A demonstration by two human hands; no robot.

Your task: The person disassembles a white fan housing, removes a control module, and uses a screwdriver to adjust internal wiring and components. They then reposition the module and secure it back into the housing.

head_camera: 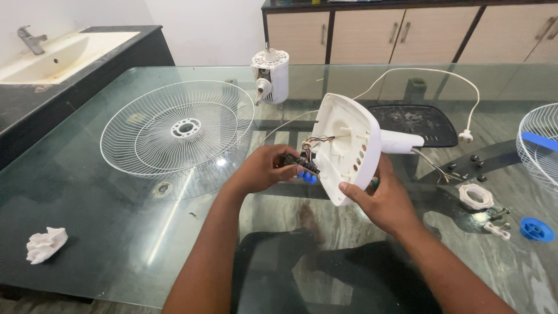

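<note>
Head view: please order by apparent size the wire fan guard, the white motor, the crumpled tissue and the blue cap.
1. Wire fan guard
2. White motor
3. Crumpled tissue, nearer the camera, so unsure against the motor
4. Blue cap

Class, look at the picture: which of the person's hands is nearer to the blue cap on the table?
The right. The right hand holds the white fan base just left of the blue cap; the left hand is farther left, holding the switch block.
</note>
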